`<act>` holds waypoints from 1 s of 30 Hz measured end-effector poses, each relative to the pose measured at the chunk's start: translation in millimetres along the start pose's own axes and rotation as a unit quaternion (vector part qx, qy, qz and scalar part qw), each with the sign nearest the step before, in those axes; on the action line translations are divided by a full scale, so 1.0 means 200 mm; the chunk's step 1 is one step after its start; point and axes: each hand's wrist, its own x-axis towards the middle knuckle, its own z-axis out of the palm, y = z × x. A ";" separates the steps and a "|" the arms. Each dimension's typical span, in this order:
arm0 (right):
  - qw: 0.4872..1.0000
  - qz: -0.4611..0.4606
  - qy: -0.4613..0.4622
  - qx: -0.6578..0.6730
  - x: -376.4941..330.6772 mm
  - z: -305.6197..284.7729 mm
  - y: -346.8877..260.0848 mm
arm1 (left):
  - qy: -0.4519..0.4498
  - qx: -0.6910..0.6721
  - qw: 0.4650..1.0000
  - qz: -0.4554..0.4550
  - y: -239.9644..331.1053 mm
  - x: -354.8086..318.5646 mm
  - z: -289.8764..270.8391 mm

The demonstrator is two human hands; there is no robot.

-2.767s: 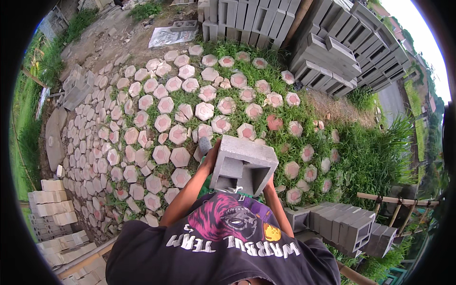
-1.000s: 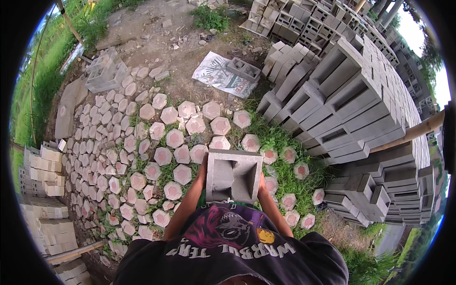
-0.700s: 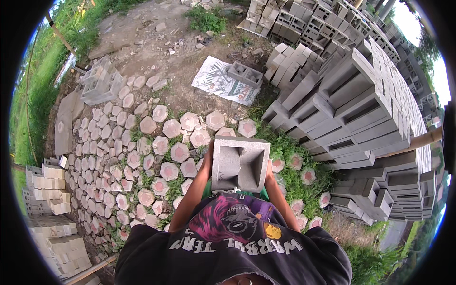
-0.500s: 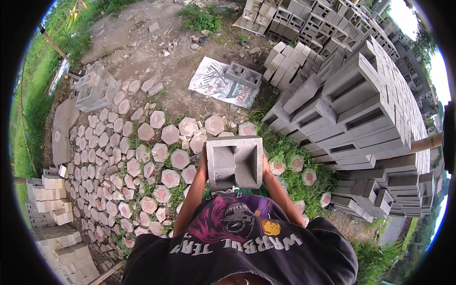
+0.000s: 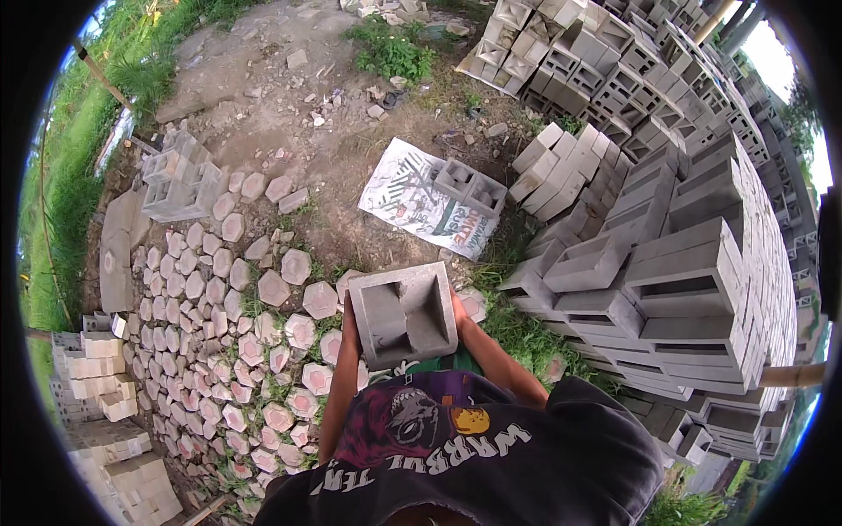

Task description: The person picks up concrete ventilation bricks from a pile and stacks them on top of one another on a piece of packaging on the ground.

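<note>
left grip: the left hand (image 5: 350, 319) is closed on the left side of a hollow concrete block, palm to its wall; the fingertips are hidden.
right grip: the right hand (image 5: 459, 309) presses the opposite side, so the two hold it between them; its fingertips are hidden too.
held block: the grey hollow concrete block (image 5: 404, 309) is in front of the waist, slightly tilted, its two hollows facing up toward the head.
clothing: a dark printed shirt (image 5: 526, 447) and green shorts (image 5: 449, 360) just behind the block.
ground ahead: hexagonal pavers (image 5: 320, 300), many with reddish centres, grass between some.
sack: a white printed sack (image 5: 399, 187) lies flat on bare dirt, with another hollow block (image 5: 471, 186) on its right part.
right side: a tall stack of grey blocks (image 5: 675, 302), a bamboo pole (image 5: 791, 376) jutting from it.
left side: a small pile of hollow blocks (image 5: 181, 186) beyond the pavers; paler blocks (image 5: 95, 366) stacked nearer.
far edge: a leafy green plant (image 5: 392, 50) and more stacked blocks (image 5: 605, 66).
</note>
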 end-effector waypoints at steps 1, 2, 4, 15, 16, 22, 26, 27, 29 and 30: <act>1.000 0.013 0.002 -0.018 0.04 0.16 -0.07 | 0.016 0.000 1.000 0.012 0.10 0.06 -0.01; 1.000 0.026 -0.006 -0.016 0.10 0.29 -0.14 | 0.030 0.002 0.999 0.018 0.18 0.12 0.00; 0.996 0.046 -0.041 0.063 0.21 0.44 -0.32 | 0.024 0.011 0.996 0.084 0.29 0.28 0.08; 0.996 0.005 0.024 0.090 0.50 0.77 -0.98 | -0.057 0.087 0.993 0.061 0.73 1.17 0.41; 0.996 -0.016 0.021 0.090 0.54 0.79 -1.00 | -0.059 0.095 0.992 0.057 0.76 1.26 0.38; 0.981 -0.153 0.060 0.107 0.87 0.68 -1.14 | -0.136 0.223 0.965 -0.036 0.97 1.83 0.63; 0.961 -0.225 0.071 0.146 1.14 0.75 -1.30 | -0.174 0.367 0.908 -0.103 1.23 2.24 0.85; 0.956 -0.243 0.060 0.151 1.23 0.77 -1.33 | -0.184 0.380 0.899 -0.114 1.33 2.29 0.92; 0.944 -0.278 0.083 0.156 1.37 0.96 -1.40 | -0.180 0.451 0.864 -0.134 1.50 2.47 1.00; 0.943 -0.280 0.081 0.161 1.49 1.07 -1.44 | -0.180 0.456 0.861 -0.134 1.62 2.57 0.98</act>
